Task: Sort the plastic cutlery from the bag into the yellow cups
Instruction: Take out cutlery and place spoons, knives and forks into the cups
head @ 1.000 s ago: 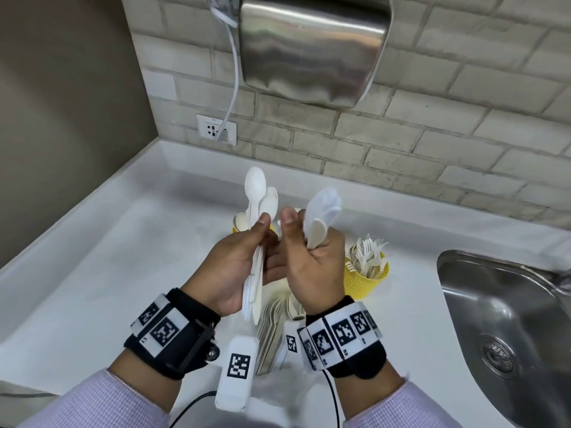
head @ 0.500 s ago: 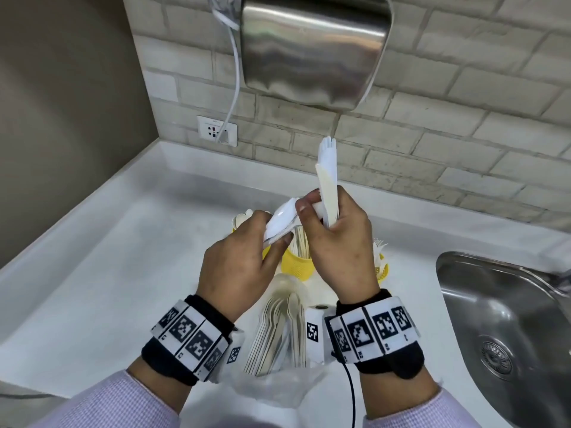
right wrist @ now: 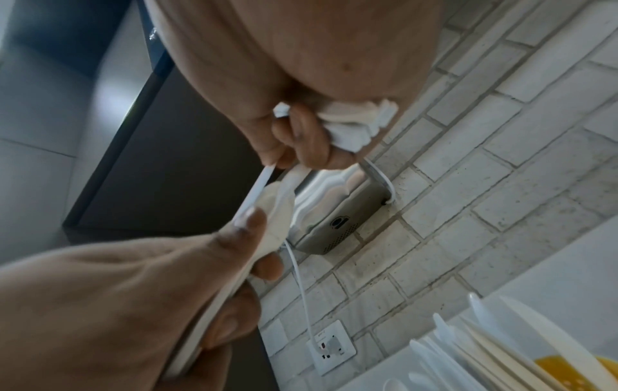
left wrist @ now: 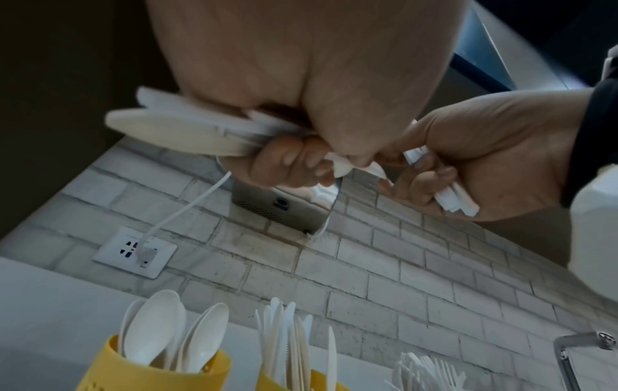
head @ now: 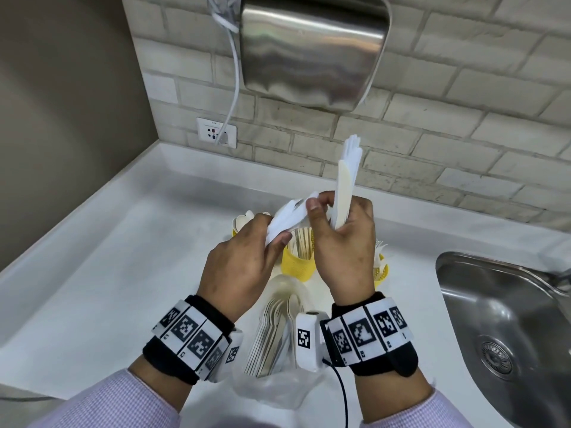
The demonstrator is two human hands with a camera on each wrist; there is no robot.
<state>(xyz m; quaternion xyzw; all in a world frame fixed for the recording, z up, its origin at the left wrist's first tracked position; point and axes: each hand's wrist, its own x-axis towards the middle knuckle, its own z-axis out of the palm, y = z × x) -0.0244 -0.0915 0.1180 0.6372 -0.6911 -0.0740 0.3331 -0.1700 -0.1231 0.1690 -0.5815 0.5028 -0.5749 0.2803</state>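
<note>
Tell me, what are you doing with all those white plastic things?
A person is sorting plastic cutlery at a white counter. The left hand grips a bunch of white knives, and the right hand holds another bunch pointing upward. Below them stand three yellow cups: one with spoons, one with knives, one with forks. More cutlery waits in the clear bag near the person.

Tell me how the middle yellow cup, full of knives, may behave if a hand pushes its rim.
The cup looks like thin, perforated plastic, so probably light. The knives stand tall above its rim, so it may tip. On the smooth counter it could also slide.
</note>
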